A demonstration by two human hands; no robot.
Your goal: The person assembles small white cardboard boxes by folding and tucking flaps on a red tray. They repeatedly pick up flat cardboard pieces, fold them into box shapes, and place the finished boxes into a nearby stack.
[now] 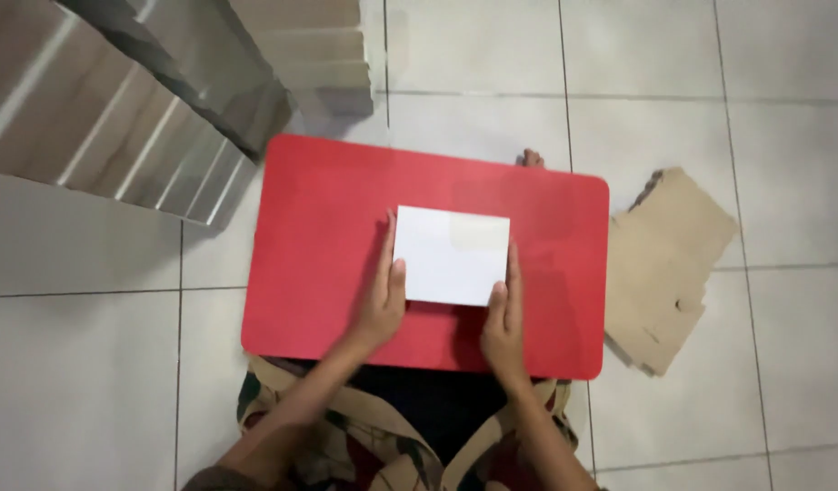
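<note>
White folded paper (452, 255), a plain rectangle, lies flat near the middle of a red tray-like table top (319, 227) with rounded corners. Seen from above, the person's two bare hands rest on the red surface at the paper's lower corners. Left hand (381, 305) lies along the paper's left edge, fingers stretched forward and held together, thumb pressing on the paper's lower left corner. Right hand (503, 323) lies along the right edge in the same way, fingers straight and together, thumb on the lower right corner. Neither hand is closed around the paper; both press it flat from the sides.

The red top holds nothing but the paper and the hands. It sits over the person's lap, where patterned clothing (346, 436) in tan, green and red shows below its near edge. A toe (530, 159) peeks out past the far edge.

On the pale tiled floor (83, 382) to the right, just beside the red top, lies a flat piece of torn brown cardboard (664, 273). At upper left stands a stack of pale wood-grain boards (101, 118) with a grey slanted piece across them.
</note>
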